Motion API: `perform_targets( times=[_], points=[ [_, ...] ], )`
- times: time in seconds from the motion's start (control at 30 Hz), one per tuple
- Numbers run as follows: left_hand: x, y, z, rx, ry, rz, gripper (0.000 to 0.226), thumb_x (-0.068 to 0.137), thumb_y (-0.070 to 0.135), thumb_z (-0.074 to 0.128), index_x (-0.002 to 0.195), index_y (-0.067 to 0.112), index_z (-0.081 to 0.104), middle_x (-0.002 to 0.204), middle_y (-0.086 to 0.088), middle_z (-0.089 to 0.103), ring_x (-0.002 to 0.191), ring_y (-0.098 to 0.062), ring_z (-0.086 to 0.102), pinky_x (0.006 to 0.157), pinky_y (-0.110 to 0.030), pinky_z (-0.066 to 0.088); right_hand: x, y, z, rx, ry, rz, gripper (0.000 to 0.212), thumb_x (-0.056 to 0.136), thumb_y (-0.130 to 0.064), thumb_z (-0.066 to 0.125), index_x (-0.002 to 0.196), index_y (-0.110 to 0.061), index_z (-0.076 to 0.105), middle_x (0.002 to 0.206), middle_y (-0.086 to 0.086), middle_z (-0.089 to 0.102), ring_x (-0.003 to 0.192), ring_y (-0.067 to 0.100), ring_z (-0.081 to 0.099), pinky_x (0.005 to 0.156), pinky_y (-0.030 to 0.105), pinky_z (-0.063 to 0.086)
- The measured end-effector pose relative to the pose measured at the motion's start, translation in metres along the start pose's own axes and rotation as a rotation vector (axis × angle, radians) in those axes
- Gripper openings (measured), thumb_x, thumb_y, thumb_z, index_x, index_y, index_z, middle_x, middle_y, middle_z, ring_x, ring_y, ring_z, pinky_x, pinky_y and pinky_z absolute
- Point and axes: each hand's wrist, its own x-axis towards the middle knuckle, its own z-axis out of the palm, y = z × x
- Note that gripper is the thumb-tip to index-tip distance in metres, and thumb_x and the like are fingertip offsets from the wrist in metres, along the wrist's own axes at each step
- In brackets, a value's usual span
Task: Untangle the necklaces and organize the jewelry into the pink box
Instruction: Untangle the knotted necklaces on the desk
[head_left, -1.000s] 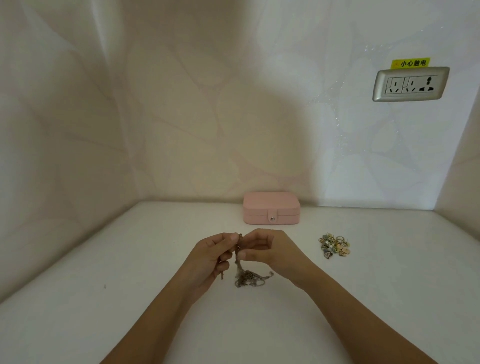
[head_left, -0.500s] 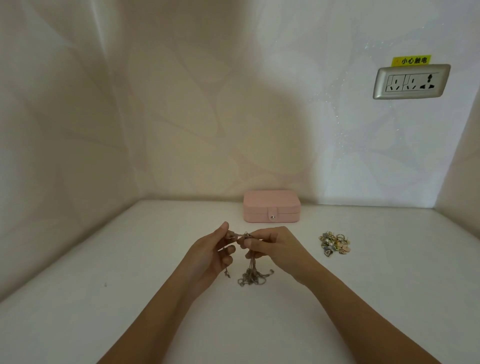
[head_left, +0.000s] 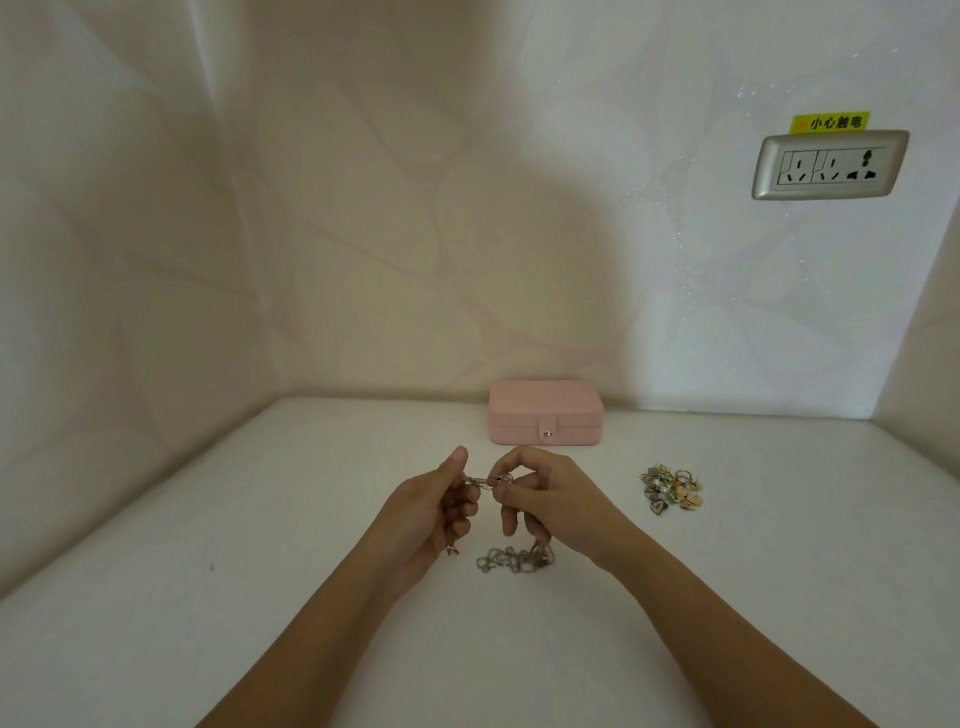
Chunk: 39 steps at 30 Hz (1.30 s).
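Necklaces (head_left: 511, 558): tangled bunch, one short stretch lifted taut between both hands, the rest heaped on the table (head_left: 260, 623) just below the right hand; best bet is prob. a gentle, short pull, teasing one strand loose at the knot w/ fingertips, since a hard tug would likely tighten the snarl; leaving the slack on the table should keep weight off the knot. Left hand (head_left: 431, 512): thumb up, fingers curled, pinching one end of the taut bit; a small charm (head_left: 452, 551) dangles below it, near the table; right hand (head_left: 550, 499): thumb & forefinger pinching the other end, other fingers loosely curled, chain trailing down to the heap; hands close together, only that bit of chain between them. Further out: pink box (head_left: 545, 421) at the back by the wall, lid shut & snapped, so storing not yet begun, I'd say; pile of small jewelry (head_left: 672, 491) off to the right, well apart from the hands; wall socket (head_left: 828, 166) above.
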Motion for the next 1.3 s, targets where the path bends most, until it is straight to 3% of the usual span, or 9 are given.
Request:
perform_targets(
  times=[0.1, 0.33, 0.43, 0.57, 0.67, 0.83, 1.1, 1.2, 1.3],
  points=[
    [0.000, -0.001, -0.001, 0.051, -0.002, 0.012, 0.031, 0.090, 0.037, 0.057, 0.072, 0.013, 0.053, 0.058, 0.001, 0.052, 0.052, -0.009, 0.045, 0.048, -0.019, 0.038, 0.000, 0.002, 0.003, -0.049, -0.020, -0.020, 0.004, 0.090, -0.014, 0.062, 0.086, -0.014, 0.060, 0.067, 0.003, 0.068, 0.047, 0.019, 0.053, 0.049, 0.026, 0.043],
    [0.001, -0.004, -0.002, 0.115, -0.003, 0.028, 0.035, 0.092, 0.039, 0.055, 0.071, 0.013, 0.065, 0.073, -0.001, 0.062, 0.063, -0.010, 0.049, 0.056, -0.022, 0.040, 0.002, 0.005, 0.000, -0.099, -0.012, -0.033, 0.012, 0.091, -0.023, 0.063, 0.088, -0.022, 0.075, 0.087, -0.001, 0.072, 0.087, 0.015, 0.066, 0.091, 0.035, 0.048],
    [0.002, -0.005, -0.004, 0.117, -0.007, 0.022, 0.036, 0.093, 0.039, 0.053, 0.082, 0.008, 0.070, 0.080, -0.002, 0.070, 0.073, -0.011, 0.059, 0.066, -0.025, 0.045, 0.001, 0.005, 0.000, -0.099, -0.006, -0.038, 0.018, 0.093, -0.016, 0.059, 0.096, -0.023, 0.075, 0.090, -0.001, 0.074, 0.085, 0.012, 0.066, 0.087, 0.029, 0.048],
    [0.004, -0.005, -0.004, 0.119, 0.051, 0.043, 0.036, 0.092, 0.038, 0.056, 0.087, 0.005, 0.069, 0.082, -0.005, 0.071, 0.077, -0.013, 0.065, 0.072, -0.027, 0.050, 0.002, 0.006, 0.000, -0.060, 0.038, -0.029, 0.010, 0.079, -0.007, 0.074, 0.083, -0.016, 0.075, 0.072, 0.001, 0.073, 0.066, 0.017, 0.068, 0.076, 0.028, 0.053],
    [0.003, -0.005, -0.001, 0.071, 0.058, 0.043, 0.033, 0.092, 0.035, 0.056, 0.076, 0.007, 0.064, 0.082, -0.008, 0.070, 0.072, -0.017, 0.067, 0.068, -0.029, 0.051, 0.001, 0.005, -0.002, -0.110, 0.022, -0.017, 0.009, 0.074, -0.007, 0.079, 0.076, -0.011, 0.071, 0.068, 0.003, 0.072, 0.058, 0.014, 0.066, 0.067, 0.023, 0.052],
    [0.001, -0.007, -0.001, 0.215, 0.110, 0.075, 0.038, 0.094, 0.040, 0.051, 0.076, 0.007, 0.055, 0.068, -0.006, 0.067, 0.066, -0.018, 0.067, 0.057, -0.026, 0.052, 0.002, 0.004, -0.001, -0.205, -0.062, 0.004, 0.019, 0.079, -0.002, 0.072, 0.078, -0.021, 0.069, 0.068, -0.006, 0.067, 0.066, 0.008, 0.063, 0.073, 0.026, 0.052],
    [0.000, -0.009, -0.002, 0.398, 0.052, 0.113, 0.042, 0.093, 0.046, 0.048, 0.071, 0.012, 0.041, 0.051, 0.004, 0.043, 0.044, -0.011, 0.041, 0.047, -0.023, 0.034, 0.001, 0.006, 0.001, -0.312, -0.021, -0.021, 0.016, 0.092, -0.013, 0.059, 0.081, -0.025, 0.063, 0.076, -0.008, 0.069, 0.075, 0.006, 0.065, 0.083, 0.035, 0.054],
    [0.001, -0.010, -0.003, 0.491, 0.006, 0.096, 0.037, 0.090, 0.043, 0.057, 0.075, 0.010, 0.051, 0.049, 0.006, 0.039, 0.043, -0.010, 0.034, 0.045, -0.021, 0.030, 0.001, 0.004, -0.001, -0.240, 0.007, -0.014, 0.012, 0.096, -0.014, 0.051, 0.089, -0.019, 0.059, 0.074, -0.008, 0.070, 0.077, 0.004, 0.066, 0.084, 0.035, 0.051],
    [0.000, -0.011, -0.005, 0.519, -0.097, 0.108, 0.021, 0.082, 0.030, 0.071, 0.083, 0.010, 0.067, 0.051, 0.003, 0.039, 0.042, -0.010, 0.029, 0.042, -0.020, 0.027, 0.001, 0.000, -0.002, -0.013, 0.024, 0.022, 0.011, 0.097, -0.011, 0.050, 0.090, -0.012, 0.059, 0.065, -0.006, 0.063, 0.069, 0.014, 0.062, 0.079, 0.035, 0.052]
  ],
)
